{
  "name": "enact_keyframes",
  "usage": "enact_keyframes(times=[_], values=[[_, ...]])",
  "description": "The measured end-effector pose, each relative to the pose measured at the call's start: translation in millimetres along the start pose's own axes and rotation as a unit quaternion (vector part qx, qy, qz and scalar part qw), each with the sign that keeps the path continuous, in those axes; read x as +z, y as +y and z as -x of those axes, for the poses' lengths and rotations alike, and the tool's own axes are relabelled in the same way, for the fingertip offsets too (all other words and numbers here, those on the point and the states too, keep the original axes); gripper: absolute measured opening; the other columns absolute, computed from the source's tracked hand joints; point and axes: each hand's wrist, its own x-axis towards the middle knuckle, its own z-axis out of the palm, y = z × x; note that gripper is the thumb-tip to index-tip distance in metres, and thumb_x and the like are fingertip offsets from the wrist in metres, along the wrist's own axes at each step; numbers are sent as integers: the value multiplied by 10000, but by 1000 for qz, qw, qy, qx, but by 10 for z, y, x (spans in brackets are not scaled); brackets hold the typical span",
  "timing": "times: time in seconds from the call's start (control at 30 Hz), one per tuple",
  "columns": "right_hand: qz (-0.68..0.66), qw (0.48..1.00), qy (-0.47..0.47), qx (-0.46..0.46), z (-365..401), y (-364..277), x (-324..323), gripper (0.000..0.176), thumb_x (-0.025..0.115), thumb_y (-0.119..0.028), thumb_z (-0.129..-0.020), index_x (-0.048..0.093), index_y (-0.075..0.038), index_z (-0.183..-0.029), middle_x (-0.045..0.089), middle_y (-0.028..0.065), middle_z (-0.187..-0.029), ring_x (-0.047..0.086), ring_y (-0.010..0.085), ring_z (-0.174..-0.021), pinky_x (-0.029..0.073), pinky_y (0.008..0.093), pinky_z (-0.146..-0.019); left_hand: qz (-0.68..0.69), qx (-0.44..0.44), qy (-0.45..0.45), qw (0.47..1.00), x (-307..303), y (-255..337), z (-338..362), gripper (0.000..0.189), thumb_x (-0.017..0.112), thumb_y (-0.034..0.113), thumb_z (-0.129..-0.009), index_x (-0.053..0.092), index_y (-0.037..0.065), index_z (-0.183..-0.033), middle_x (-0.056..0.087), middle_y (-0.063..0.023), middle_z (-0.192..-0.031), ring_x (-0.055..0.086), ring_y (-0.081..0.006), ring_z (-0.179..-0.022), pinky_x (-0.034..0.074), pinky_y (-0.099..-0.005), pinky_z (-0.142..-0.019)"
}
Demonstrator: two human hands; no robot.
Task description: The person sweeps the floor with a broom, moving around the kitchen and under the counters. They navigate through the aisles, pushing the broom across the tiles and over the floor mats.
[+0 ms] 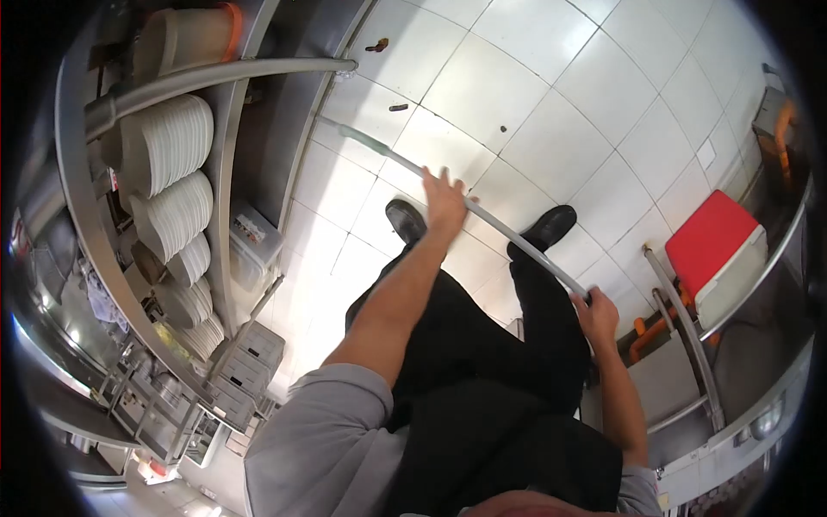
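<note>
A long grey pole [508, 234] slants across in front of my legs, over the white tiled floor [534, 86]. My left hand [445, 205] is wrapped round its middle part. Near its lower right end, my right hand [596, 315] grips it beside my right thigh. The pole's far end has a pale green section [366, 140] and reaches toward the steel shelving at the left; what is at its tip cannot be made out. Small dark bits of debris [397, 108] lie on the tiles beyond the pole.
Stacked white plates [177, 142] fill a steel shelf along the left, with a clear plastic container [252, 246] and grey crates [254, 353] lower down. At the right are a red-lidded white box [713, 234], metal rails [680, 314] and orange pipes [659, 332].
</note>
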Motion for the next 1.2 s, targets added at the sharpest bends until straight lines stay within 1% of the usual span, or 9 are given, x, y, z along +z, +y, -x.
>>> enact_keyframes(times=[0.1, 0.2, 0.3, 0.47, 0.6, 0.87, 0.97, 1.07, 1.2], values=[[37, 999, 30, 13, 744, 538, -308, 482, 721, -468, -927, 678, 8, -986, 696, 257, -909, 677, 472, -920, 512, 516, -781, 164, -6, -12, 986, -386, 634, 360, 539, 782, 460, -861, 709, 19, -1162, 473, -306, -1497, 191, -650, -1468, 223, -727, -1205], [-16, 998, 34, 46, 1583, 741, -727, 486, 750, -460, -910, 677, 15, -981, 676, 260, -859, 668, 473, -857, 498, 521, -741, 198, 32, 19, 979, -672, 1020, 733, 519, 767, 497, -866, 741, 27, -1087, 508, -277, -1462, 222, -623, -1479, 196, -736, -1203], [-3, 997, 62, 54, 2321, 951, -1262, 489, 767, -474, -900, 685, 5, -957, 663, 246, -805, 665, 466, -817, 494, 531, -707, 191, 123, -28, 973, -1292, 1294, 1193, 429, 770, 505, -836, 731, 107, -992, 618, -149, -1110, 446, -431, -1410, 171, -741, -1203], [41, 986, 152, -55, 2387, 706, -1839, 397, 841, -398, -845, 740, -37, -976, 709, 194, -859, 690, 419, -804, 527, 500, -724, 128, 21, -39, 991, -1475, 1069, 1542, 465, 730, 572, -862, 754, 120, -968, 647, -129, -1232, 519, -341, -1316, 219, -691, -1209], [90, 973, 146, -154, 1964, -352, -2156, 344, 842, -343, -840, 757, -47, -993, 729, 166, -880, 700, 392, -793, 536, 475, -727, 144, -69, 30, 987, -1297, 270, 1326, 505, 699, 578, -903, 747, 77, -953, 633, -183, -1345, 462, -421, -1393, 263, -667, -1191], [45, 968, 185, -165, 2585, -265, -3101, 324, 802, -347, -880, 760, -47, -993, 722, 186, -790, 711, 413, -799, 541, 501, -717, 235, 22, 42, 971, -2261, 875, 578, 513, 701, 559, -914, 735, 49, -947, 602, -197, -1414, 427, -461, -1425, 254, -689, -1192], [54, 976, 161, -139, 3174, 1, -3194, 339, 812, -343, -864, 767, -28, -980, 726, 212, -824, 705, 436, -825, 536, 502, -719, 220, 104, -13, 970, -2503, 1288, 737, 500, 712, 554, -902, 766, 61, -973, 666, -171, -1234, 515, -409, -1327, 274, -687, -1184], [24, 986, 151, -64, 3831, 173, -3493, 299, 825, -210, -858, 757, 43, -1002, 756, 202, -838, 726, 378, -771, 552, 434, -734, 228, 139, -14, 964, -2983, 1655, 1123, 479, 715, 538, -902, 764, 62, -928, 683, -128, -1036, 583, -350, -1196, 294, -676, -1178], [-133, 980, 139, -49, 4141, 228, -3823, 249, 812, -80, -845, 741, 84, -1019, 729, 94, -801, 648, 125, -781, 523, 310, -726, 266, 90, 68, 957, -3417, 1604, 1645, 470, 697, 534, -919, 718, 72, -838, 671, -107, -954, 618, -335, -1067, 343, -660, -1143]])
